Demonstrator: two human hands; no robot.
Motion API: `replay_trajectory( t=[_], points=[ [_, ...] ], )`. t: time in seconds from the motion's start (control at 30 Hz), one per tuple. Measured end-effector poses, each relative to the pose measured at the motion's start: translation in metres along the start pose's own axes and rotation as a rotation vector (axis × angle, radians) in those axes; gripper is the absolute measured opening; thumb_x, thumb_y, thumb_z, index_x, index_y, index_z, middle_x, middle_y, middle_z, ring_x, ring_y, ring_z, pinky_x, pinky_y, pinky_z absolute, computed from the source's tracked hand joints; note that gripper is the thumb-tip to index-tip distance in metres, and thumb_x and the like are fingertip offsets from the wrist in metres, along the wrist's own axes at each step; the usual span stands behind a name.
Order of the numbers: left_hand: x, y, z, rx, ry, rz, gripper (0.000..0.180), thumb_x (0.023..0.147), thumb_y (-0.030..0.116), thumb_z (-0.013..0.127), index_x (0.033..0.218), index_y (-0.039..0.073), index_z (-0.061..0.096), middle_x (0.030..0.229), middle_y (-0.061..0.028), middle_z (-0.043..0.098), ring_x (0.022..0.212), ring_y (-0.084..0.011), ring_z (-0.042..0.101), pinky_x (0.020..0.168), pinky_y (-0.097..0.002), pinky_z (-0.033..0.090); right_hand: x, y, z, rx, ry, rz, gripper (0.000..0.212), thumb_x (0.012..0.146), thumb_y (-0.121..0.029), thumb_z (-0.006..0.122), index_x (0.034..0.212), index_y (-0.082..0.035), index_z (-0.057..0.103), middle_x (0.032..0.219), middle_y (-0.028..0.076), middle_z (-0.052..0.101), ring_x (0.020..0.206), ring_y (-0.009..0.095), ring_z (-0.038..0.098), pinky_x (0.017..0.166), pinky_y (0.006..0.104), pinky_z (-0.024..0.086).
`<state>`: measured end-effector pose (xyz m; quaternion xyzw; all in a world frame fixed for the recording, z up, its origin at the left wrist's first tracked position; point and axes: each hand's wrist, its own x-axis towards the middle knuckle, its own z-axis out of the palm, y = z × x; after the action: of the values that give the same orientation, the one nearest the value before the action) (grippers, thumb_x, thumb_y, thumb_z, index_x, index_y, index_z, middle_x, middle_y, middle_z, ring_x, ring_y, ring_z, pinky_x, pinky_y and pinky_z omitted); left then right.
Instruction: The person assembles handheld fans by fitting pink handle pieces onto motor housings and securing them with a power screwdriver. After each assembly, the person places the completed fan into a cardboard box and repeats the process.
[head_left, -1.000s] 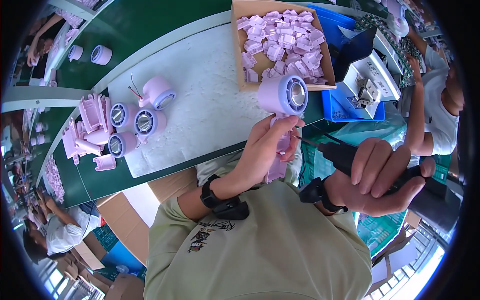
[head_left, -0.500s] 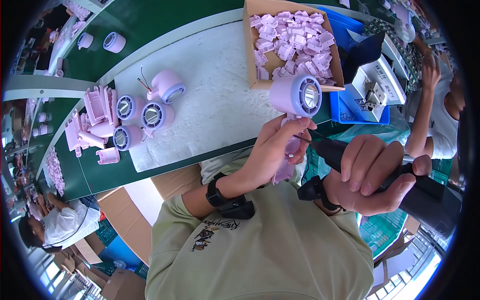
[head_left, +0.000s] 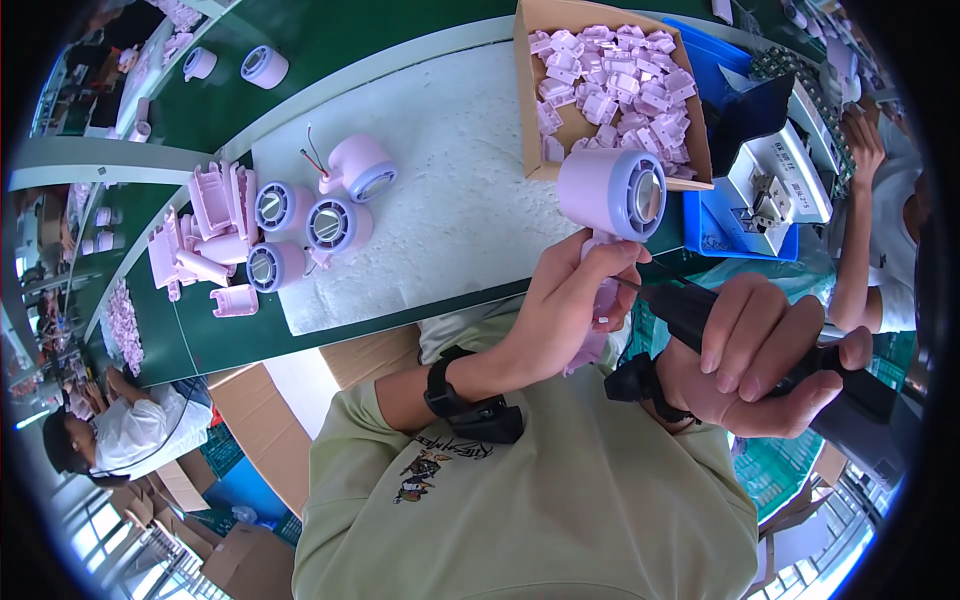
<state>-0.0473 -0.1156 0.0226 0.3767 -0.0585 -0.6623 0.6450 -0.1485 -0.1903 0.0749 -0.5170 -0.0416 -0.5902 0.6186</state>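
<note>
My left hand [head_left: 560, 310] is closed round the handle of a pink handheld fan [head_left: 598, 190], its round head upright above my fingers and its blue-violet ringed grille turned to the right. In my right hand [head_left: 765, 355] lies a black electric screwdriver [head_left: 865, 420], held roughly level. Its thin bit reaches the handle beside my left fingertips; the exact contact point is hidden by them. Left on the bench, several more fan heads [head_left: 340, 225] stand grouped on a white mat [head_left: 450, 150], one with loose wires sticking up.
Pink handle shells [head_left: 215, 205] are piled left of the fan heads. Beyond my hands sits a cardboard box [head_left: 530, 110] of small pink parts, with a blue bin [head_left: 705, 240] and an opened white carton [head_left: 775, 165] at its right. Co-workers sit at far left and right.
The view has turned slightly left, so the bench and its things appear farther right. Both hands keep their grips, with the screwdriver bit still at the fan's handle.
</note>
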Motion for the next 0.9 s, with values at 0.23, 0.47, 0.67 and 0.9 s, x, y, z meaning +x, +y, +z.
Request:
replay_trajectory(
  t=[0.23,0.47,0.67,0.9],
  points=[
    [0.005,0.058,-0.007,0.338,-0.068,0.071,0.032,0.094,0.028,0.052,0.104,-0.001,0.058,0.082,-0.0091,0.061,0.061,-0.0144,0.059,0.054,-0.0274,0.048,0.018,-0.017,-0.012,0.098,0.089,-0.201,0.024,0.097,-0.03,0.051,0.113,-0.013,0.045,0.058,-0.001,0.045,0.04,0.007,0.038,0.037,0.0187,0.034],
    [0.155,0.2,-0.097,1.038,0.366,0.225,0.05,0.09,0.046,0.054,0.104,-0.003,0.057,0.085,-0.0105,0.065,0.064,-0.0201,0.063,0.061,-0.0325,0.054,0.008,-0.025,-0.023,-0.069,0.38,-0.18,0.017,0.096,-0.019,0.051,0.107,-0.006,0.046,0.054,-0.002,0.037,0.04,0.005,0.03,0.038,0.0187,0.026],
    [0.234,0.21,-0.169,1.814,0.811,0.614,0.085,0.088,0.06,0.052,0.132,-0.012,0.039,0.121,-0.0266,0.057,0.104,-0.0329,0.061,0.092,-0.0366,0.048,0.005,0.007,-0.054,-0.532,0.378,0.096,0.026,0.095,-0.011,0.052,0.118,-0.001,0.046,0.057,-0.001,0.042,0.044,0.006,0.036,0.046,0.022,0.031],
    [-0.023,0.257,-0.116,1.836,0.308,0.302,0.054,0.09,0.042,0.062,0.125,0.001,0.055,0.108,-0.0175,0.067,0.095,-0.0246,0.066,0.083,-0.0319,0.05,0.03,0.027,-0.073,-0.964,0.448,0.049,0.036,0.091,-0.013,0.063,0.122,0.003,0.052,0.091,0.01,0.065,0.08,0.014,0.06,0.079,0.0275,0.047]
  ],
)
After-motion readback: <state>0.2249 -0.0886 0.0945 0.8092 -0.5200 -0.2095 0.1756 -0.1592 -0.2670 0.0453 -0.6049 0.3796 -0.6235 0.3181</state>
